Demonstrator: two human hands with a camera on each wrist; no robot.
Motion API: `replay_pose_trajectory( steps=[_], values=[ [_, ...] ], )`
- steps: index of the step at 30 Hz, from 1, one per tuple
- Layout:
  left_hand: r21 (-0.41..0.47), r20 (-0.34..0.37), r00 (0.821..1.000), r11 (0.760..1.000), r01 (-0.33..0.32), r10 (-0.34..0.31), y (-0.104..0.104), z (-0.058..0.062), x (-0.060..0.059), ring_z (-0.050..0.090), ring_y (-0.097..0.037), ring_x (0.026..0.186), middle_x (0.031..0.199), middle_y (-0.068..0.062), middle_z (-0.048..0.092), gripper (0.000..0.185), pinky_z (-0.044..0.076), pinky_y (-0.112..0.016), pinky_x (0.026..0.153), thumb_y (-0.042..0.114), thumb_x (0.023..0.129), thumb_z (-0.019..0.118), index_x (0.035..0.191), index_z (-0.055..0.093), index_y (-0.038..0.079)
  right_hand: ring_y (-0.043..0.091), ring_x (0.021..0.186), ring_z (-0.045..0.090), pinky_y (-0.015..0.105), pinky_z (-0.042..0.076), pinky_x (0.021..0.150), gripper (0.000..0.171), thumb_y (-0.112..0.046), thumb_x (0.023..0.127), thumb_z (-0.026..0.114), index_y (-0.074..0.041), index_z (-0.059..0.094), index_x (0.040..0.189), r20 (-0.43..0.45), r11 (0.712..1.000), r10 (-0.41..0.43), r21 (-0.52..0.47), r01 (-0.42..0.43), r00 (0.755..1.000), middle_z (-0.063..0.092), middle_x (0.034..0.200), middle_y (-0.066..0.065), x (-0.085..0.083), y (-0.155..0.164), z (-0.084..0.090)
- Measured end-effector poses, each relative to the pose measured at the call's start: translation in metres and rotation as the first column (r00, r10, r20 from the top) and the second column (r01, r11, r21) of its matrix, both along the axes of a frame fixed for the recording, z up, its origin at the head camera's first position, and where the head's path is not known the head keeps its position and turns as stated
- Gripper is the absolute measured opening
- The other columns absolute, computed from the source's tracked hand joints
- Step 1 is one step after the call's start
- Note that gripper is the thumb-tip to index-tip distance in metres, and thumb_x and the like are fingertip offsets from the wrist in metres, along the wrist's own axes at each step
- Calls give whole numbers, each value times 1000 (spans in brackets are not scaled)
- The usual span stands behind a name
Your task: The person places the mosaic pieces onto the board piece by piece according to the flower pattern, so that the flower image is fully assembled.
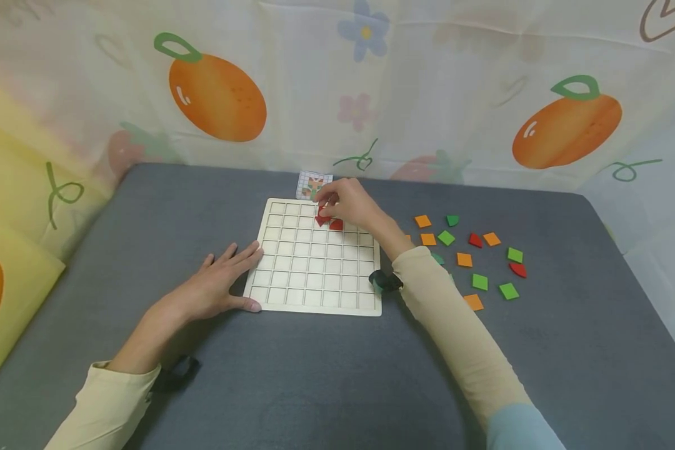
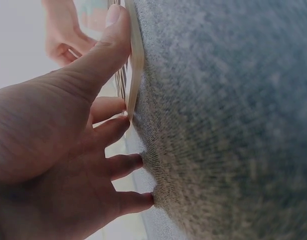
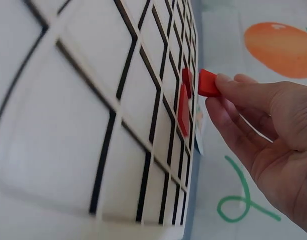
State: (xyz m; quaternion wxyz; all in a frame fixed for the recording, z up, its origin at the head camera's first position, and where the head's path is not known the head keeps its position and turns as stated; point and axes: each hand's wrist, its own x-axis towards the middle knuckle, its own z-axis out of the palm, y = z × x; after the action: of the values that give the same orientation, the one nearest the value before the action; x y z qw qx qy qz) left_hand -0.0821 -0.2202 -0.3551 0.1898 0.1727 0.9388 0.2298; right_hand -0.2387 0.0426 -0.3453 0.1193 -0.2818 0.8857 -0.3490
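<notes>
Fingers (image 3: 228, 87) of right hand (image 1: 353, 203) pinching red tile (image 3: 208, 83), half-hidden; left hand (image 1: 216, 284) spread flat beside grid board (image 1: 292, 275).

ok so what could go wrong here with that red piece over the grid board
The right hand pinches the red piece only by its edge, so it might slip or bump the red pieces already seated. The left hand steadies just one side of the grid board, which could shift.

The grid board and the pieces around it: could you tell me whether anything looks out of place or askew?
Nothing stands out. The grid board lies flat under the left hand, the right hand pinches a red piece, and the loose pieces lie scattered flat beside it.
</notes>
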Motion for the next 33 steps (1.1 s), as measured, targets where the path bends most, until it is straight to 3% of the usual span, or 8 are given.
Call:
replay_pose_trajectory(
  steps=[9, 14, 19, 24, 33],
  values=[
    [1, 9, 1000, 1000, 2, -2, 2, -2, 1, 6, -51, 145, 162, -16, 16, 104, 4, -71, 108, 46, 75, 79, 155, 25, 5, 17, 77, 69, 24, 54, 62, 21, 1, 89, 70, -1, 71, 110, 23, 998, 58, -3, -58, 998, 70, 95, 9, 5, -22, -7],
    [2, 6, 1000, 1000, 3, -3, 2, -3, 0, 6, -51, 145, 162, -16, 16, 104, 4, -71, 108, 45, 76, 80, 155, 26, 5, 14, 80, 69, 23, 52, 74, 20, -1, 88, 72, -3, 73, 107, -41, 997, 76, 34, -75, 996, 73, 93, 7, 5, -29, -11],
    [1, 11, 1000, 1000, 1, -1, 2, -2, -1, 6, -51, 145, 162, -16, 15, 104, 3, -71, 109, 45, 76, 80, 155, 25, 5, 17, 84, 70, 26, 50, 87, 20, 1, 87, 71, -2, 73, 107, -43, 997, 80, 19, -79, 996, 73, 94, 8, 6, -33, -11],
    [-2, 13, 1000, 1000, -6, 6, 2, 0, -2, 6, -51, 145, 162, -17, 15, 104, 2, -71, 109, 44, 75, 80, 155, 25, 5, 18, 87, 69, 26, 52, 79, 21, 1, 88, 70, -2, 73, 108, -41, 998, 60, 22, -59, 997, 73, 97, 8, 6, -35, -12],
    [-9, 3, 1000, 1000, -14, 14, 2, 1, -1, 6, -50, 145, 162, -17, 15, 104, 3, -70, 109, 44, 75, 80, 155, 25, 5, 16, 83, 68, 24, 51, 77, 19, 2, 85, 72, -2, 74, 104, -55, 1000, 13, 5, -13, 998, 73, 95, 7, 7, -40, -13]
  ],
)
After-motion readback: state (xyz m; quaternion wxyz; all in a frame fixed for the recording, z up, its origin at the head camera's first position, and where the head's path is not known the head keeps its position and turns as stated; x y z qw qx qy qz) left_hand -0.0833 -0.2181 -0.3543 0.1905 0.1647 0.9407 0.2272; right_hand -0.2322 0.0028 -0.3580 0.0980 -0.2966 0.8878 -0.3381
